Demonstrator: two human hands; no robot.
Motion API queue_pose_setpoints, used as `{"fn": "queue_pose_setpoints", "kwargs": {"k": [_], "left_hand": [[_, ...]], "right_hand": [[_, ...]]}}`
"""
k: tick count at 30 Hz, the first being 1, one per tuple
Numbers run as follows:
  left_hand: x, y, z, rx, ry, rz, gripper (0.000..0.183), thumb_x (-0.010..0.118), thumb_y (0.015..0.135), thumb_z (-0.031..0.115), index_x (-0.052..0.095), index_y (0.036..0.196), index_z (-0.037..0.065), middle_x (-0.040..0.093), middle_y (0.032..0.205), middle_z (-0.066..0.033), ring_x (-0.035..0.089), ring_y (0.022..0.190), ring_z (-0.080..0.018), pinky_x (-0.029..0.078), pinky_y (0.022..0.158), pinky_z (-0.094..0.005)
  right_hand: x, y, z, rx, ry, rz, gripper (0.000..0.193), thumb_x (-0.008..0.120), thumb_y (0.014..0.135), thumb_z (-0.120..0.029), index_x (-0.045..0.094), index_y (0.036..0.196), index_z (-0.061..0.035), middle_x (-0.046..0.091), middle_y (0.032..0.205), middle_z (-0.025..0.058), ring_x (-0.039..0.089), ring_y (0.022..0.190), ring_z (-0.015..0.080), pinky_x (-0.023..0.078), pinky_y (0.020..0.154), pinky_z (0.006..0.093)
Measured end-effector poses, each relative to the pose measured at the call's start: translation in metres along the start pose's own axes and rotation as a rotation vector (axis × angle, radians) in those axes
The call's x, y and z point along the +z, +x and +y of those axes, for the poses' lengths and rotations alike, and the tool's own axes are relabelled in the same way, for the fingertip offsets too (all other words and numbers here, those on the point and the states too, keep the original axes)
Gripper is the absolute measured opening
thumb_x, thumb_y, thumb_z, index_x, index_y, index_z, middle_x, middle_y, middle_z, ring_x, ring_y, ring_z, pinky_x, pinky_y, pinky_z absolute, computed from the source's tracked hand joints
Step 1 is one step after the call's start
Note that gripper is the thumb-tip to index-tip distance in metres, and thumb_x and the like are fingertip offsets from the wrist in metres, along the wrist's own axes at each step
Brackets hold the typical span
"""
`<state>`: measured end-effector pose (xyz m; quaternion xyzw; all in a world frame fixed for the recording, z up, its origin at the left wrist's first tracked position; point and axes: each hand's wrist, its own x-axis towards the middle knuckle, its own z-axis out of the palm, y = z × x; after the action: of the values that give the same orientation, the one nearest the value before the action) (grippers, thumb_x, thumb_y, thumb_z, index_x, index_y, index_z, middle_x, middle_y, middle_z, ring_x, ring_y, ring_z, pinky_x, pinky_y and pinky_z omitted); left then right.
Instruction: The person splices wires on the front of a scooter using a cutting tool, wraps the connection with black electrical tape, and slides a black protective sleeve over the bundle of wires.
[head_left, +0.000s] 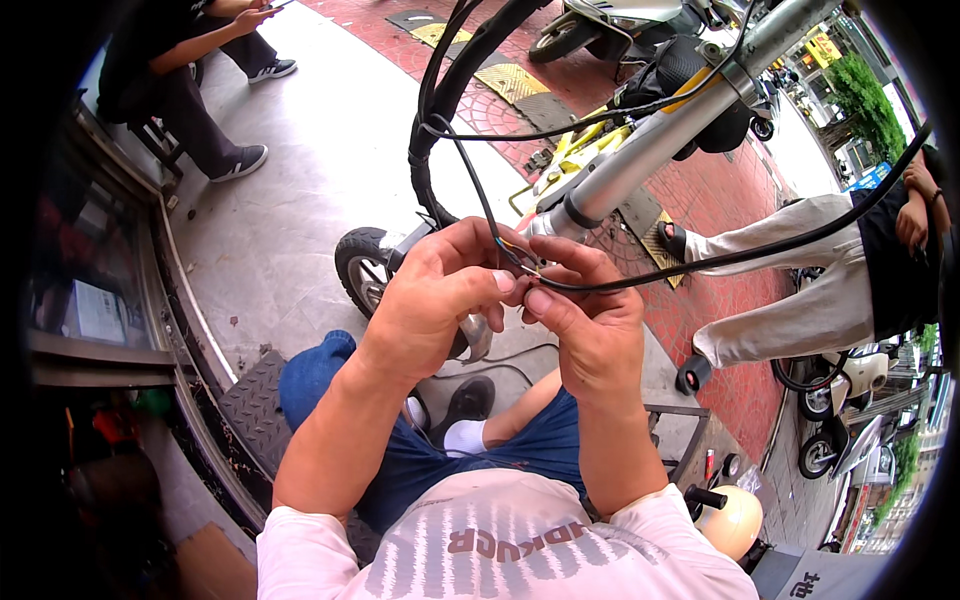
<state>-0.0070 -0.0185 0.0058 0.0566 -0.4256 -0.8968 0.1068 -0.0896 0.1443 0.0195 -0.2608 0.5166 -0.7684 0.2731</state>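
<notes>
In front of my chest, both hands are raised with their fingertips nearly meeting. Thin coloured wires (pixel 516 254) show between them, bared from black cable. My left hand (pixel 425 290) is closed in a pinch on these wires, below a black cable (pixel 470 165) that comes down from above. The thumb and fingers of my right hand (pixel 598 325) pinch the end of another black cable (pixel 720 256), which curves off to the right. My fingers partly hide where the wires meet. Just beyond my hands stands a silver scooter stem (pixel 625 172) with a bundle of black cables (pixel 432 130) beside it.
A small black scooter wheel (pixel 358 262) stands behind my left hand. At upper left a person (pixel 190 100) sits holding a phone; another in light trousers (pixel 790 270) stands at right. A doorway frame (pixel 195 310) runs along the left. Parked scooters (pixel 590 30) stand farther off.
</notes>
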Motion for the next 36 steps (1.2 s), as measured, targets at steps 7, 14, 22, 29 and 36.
{"fn": "queue_pose_setpoints", "kwargs": {"k": [7,14,22,29,36], "left_hand": [[0.001,-0.025,0.002,-0.002,0.556,0.031,0.028,0.073,0.090,0.016,0.066,0.108,-0.004,0.070,0.097,-0.0080,0.066,0.083,-0.0109,0.055,0.071,-0.0258],[0.002,-0.020,0.000,-0.191,0.120,-0.014,0.028,0.070,0.095,0.015,0.068,0.114,-0.005,0.073,0.089,-0.0113,0.071,0.075,-0.0153,0.059,0.062,-0.0274],[0.002,-0.019,-0.013,-0.172,-0.168,0.011,0.017,0.067,0.095,0.010,0.066,0.107,-0.002,0.070,0.083,-0.0095,0.070,0.066,-0.0161,0.060,0.058,-0.0283],[-0.004,-0.021,-0.011,-0.116,-0.046,0.035,0.009,0.067,0.093,0.009,0.063,0.089,0.002,0.069,0.081,-0.0090,0.068,0.065,-0.0157,0.059,0.059,-0.0279],[-0.003,-0.021,-0.010,-0.032,-0.043,0.064,0.004,0.062,0.086,0.004,0.062,0.085,0.000,0.066,0.080,-0.0095,0.065,0.069,-0.0157,0.057,0.062,-0.0297]], "right_hand": [[0.000,-0.002,0.006,-0.079,-0.052,0.051,0.034,0.073,0.091,0.005,0.065,0.123,0.0041,0.073,0.111,0.0112,0.070,0.099,0.0155,0.056,0.089,0.0298],[0.000,-0.004,0.010,-0.160,-0.182,0.128,0.030,0.075,0.090,0.004,0.064,0.118,0.0031,0.070,0.112,0.0101,0.069,0.103,0.0164,0.055,0.092,0.0304],[0.006,-0.005,0.008,-0.117,-0.128,0.101,0.044,0.076,0.089,0.002,0.058,0.128,0.0040,0.068,0.119,0.0121,0.067,0.107,0.0170,0.053,0.096,0.0313],[0.008,0.000,0.006,-0.061,-0.140,0.049,0.050,0.078,0.087,-0.002,0.057,0.132,0.0031,0.063,0.113,0.0078,0.063,0.104,0.0148,0.052,0.097,0.0311],[0.017,0.000,0.006,-0.123,-0.121,0.075,0.042,0.077,0.086,0.002,0.062,0.126,0.0011,0.064,0.109,0.0070,0.062,0.099,0.0142,0.051,0.092,0.0293]]}}
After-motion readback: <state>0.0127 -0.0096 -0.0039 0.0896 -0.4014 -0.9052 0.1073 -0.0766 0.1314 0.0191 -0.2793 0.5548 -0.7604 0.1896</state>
